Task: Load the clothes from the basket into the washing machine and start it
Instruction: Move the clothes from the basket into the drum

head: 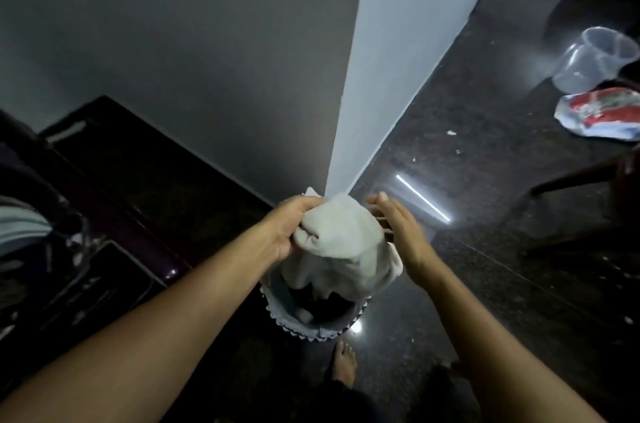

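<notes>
- While the left hand (291, 225) grips a bunched white cloth (341, 239), fingers curled into its folds, the head view suggests loading is at an early stage. The cloth hangs just above the basket (313, 327), and its lower end trails inside the rim.
- The right hand (405, 235) is at the cloth's 3 o'clock, fingers straight and pressed together, palm turned towards the fabric. Whether it touches the cloth I cannot tell.
- The basket stands on the dark floor (485, 284) a little towards 6 o'clock from the centre, at the foot of the wall corner (398, 76). Dark clothes (323, 305) lie in its bottom, so more than this one piece is left to move.
- At 9 o'clock sits a dark, glossy unit with a purple edge, probably the washing machine (138, 187). Its opening and controls are too dim to read.
- Grey-and-white fabric (20, 225) at the far 9 o'clock edge may be laundry; I cannot tell whether it is in the machine.
- At 2 o'clock a clear plastic jug (595, 59) and a red-and-white packet (599, 114) lie on the floor, well apart from the basket.
- As I judge it, what is left is carrying this cloth over to 9 o'clock, emptying the basket, closing the machine and starting it.
</notes>
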### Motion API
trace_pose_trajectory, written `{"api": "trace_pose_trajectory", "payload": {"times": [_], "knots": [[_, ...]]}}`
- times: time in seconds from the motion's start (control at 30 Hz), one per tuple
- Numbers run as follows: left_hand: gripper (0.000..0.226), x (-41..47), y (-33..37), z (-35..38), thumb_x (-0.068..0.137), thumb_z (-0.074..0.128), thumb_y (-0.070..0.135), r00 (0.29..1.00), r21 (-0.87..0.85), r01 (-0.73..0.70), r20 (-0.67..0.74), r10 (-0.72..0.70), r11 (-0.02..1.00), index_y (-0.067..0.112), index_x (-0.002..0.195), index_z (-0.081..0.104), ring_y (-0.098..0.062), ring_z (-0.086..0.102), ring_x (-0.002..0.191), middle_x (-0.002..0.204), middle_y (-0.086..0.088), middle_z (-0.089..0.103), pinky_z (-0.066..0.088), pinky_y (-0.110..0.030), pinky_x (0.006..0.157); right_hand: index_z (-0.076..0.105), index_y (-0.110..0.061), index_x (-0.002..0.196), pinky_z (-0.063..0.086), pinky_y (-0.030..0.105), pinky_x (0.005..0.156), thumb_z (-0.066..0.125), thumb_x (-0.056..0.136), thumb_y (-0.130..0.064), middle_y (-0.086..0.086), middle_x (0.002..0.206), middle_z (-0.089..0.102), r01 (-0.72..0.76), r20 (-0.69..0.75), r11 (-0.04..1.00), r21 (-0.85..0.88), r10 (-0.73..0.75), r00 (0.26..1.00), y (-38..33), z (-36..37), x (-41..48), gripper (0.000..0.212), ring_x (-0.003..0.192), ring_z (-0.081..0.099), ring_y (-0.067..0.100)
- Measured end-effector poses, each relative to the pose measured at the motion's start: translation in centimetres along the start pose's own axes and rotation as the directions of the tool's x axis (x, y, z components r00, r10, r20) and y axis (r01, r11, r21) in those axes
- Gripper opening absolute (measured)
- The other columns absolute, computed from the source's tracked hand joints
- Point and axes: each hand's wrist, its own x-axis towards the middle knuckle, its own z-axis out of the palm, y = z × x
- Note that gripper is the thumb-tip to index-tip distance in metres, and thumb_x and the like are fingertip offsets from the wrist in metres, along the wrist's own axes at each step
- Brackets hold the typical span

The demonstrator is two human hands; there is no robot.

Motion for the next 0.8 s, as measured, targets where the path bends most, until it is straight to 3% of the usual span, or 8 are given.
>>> {"api": "trace_pose_trajectory", "payload": {"times": [0.1,0.23,0.33,0.4,0.47,0.6,0.7,0.8], "knots": [[0.005,-3.7,2.9,2.1,0.093,0.065,0.013,0.995,0.016,-0.102,0.007,0.102,0.995,0.011,0.096,0.067,-0.022,0.066,0.089,0.093,-0.01,0.069,0.054,-0.036,0.084,0.051,-0.039,0.138,0.05,0.035,0.104,0.061,0.078,-0.076,-0.015,0.132,0.061,0.135,0.118,0.982,-0.134,-0.12,0.986,-1.4,-0.8,-3.2,0.071,0.123,0.058,0.006],[0.024,-8.4,6.1,4.9,0.096,0.061,0.011,0.986,0.027,-0.164,0.047,0.162,0.986,0.003,0.118,0.063,-0.029,0.065,0.103,0.113,-0.019,0.068,0.052,-0.045,0.097,0.032,-0.036,0.152,0.046,0.029,0.108,0.09,0.073,-0.039,-0.018,0.149,0.047,0.433,0.3,0.856,-0.283,-0.349,0.888,-4.1,-0.9,-5.1,0.098,0.135,0.048,0.003],[0.033,-11.5,8.4,6.8,0.096,0.059,0.01,0.969,0.059,-0.242,0.067,0.238,0.969,0.002,0.128,0.06,-0.027,0.065,0.1,0.115,-0.019,0.067,0.055,-0.04,0.089,0.046,-0.035,0.146,0.05,0.041,0.105,0.082,0.08,-0.035,-0.017,0.145,0.054,0.497,0.193,0.788,-0.363,-0.459,0.867,-5.5,-0.7,-4.0,0.076,0.133,0.052,0.003],[0.028,-13.4,10.0,7.6,0.096,0.059,0.011,0.956,0.079,-0.289,0.074,0.284,0.954,0.011,0.124,0.062,-0.02,0.066,0.086,0.104,-0.011,0.067,0.055,-0.031,0.075,0.058,-0.038,0.137,0.054,0.039,0.101,0.072,0.092,-0.038,-0.017,0.133,0.064,0.385,0.044,0.906,-0.176,-0.384,0.922,-7.0,-1.1,-3.4,0.047,0.123,0.06,0.003],[0.026,-15.4,11.5,7.8,0.095,0.061,0.016,0.941,0.131,-0.337,0.072,0.33,0.932,0.016,0.12,0.063,-0.016,0.064,0.08,0.098,-0.005,0.067,0.052,-0.03,0.074,0.067,-0.034,0.122,0.057,0.027,0.085,0.068,0.097,-0.028,-0.02,0.113,0.074,0.334,-0.001,0.942,0.031,-0.334,0.943,-9.5,-2.0,-3.2,0.025,0.108,0.068,0.006],[0.039,-18.3,13.7,6.8,0.091,0.07,0.027,0.919,0.354,-0.391,0.109,0.378,0.849,0.018,0.128,0.064,-0.015,0.065,0.086,0.107,-0.002,0.072,0.052,-0.038,0.088,0.07,-0.027,0.108,0.059,0.025,0.067,0.068,0.092,-0.023,-0.009,0.096,0.078,0.342,0.012,0.925,0.164,-0.348,0.937,-15.8,-4.1,-2.5,0.017,0.093,0.074,0.012],[0.041,-19.8,13.9,5.9,0.092,0.071,0.025,0.908,0.525,-0.396,0.105,0.405,0.753,0.024,0.131,0.057,-0.02,0.065,0.086,0.102,-0.006,0.073,0.047,-0.036,0.075,0.068,-0.024,0.094,0.057,0.025,0.058,0.067,0.092,-0.017,-0.01,0.074,0.075,0.41,0.097,0.909,0.071,-0.416,0.904,-19.9,-4.6,-2.6,0.007,0.074,0.072,0.007],[0.059,-20.7,12.9,5.0,0.092,0.071,0.018,0.899,0.68,-0.332,0.016,0.439,0.654,0.029,0.142,0.041,-0.015,0.061,0.073,0.084,-0.003,0.063,0.04,-0.025,0.058,0.064,-0.018,0.086,0.055,0.016,0.058,0.069,0.091,-0.004,-0.016,0.065,0.071,0.554,0.16,0.832,0.031,-0.551,0.819,-23.1,-4.6,-3.1,0.015,0.064,0.067,-0.004]]}}
